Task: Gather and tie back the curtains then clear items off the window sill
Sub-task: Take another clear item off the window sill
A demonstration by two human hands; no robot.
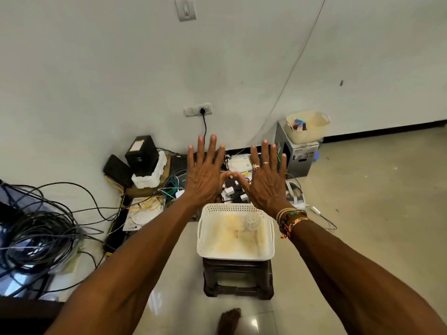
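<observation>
Facing a pale wall (121, 68) rising above a glossy tiled floor (362, 189), with a dark skirting strip running along the right. Stretching both bare arms forward and down across the middle of the view. Sprawling at the far left, a big coil of dark cables (36, 233), with looser leads trailing right toward a jumble of boxes, adapters and yellow and green wires against the wall. Sitting low in the centre, a white perforated basket (235, 232) resting on a dark plastic stool (238, 279), its stained bottom holding a small clear round object (252, 221) near the far right corner. Standing further right by the wall, a grey box (300, 155) carrying a second cream basket (308, 126) with something pink and blue inside. Holding the left hand (205, 175) flat and spread, palm down, gripping nothing, hovering beyond the basket's far rim. Holding the right hand (266, 182) likewise flat and spread, gripping nothing, rings on two fingers, beaded and woven bracelets (290, 221) circling the wrist. Touching thumb tips together between the two hands. Showing a wall socket (198, 109) with a black plug and lead dropping down, and a switch plate (185, 9) higher up. Peeking in at the bottom edge, a bare foot (228, 321). Showing neither curtains nor window sill anywhere in view.
</observation>
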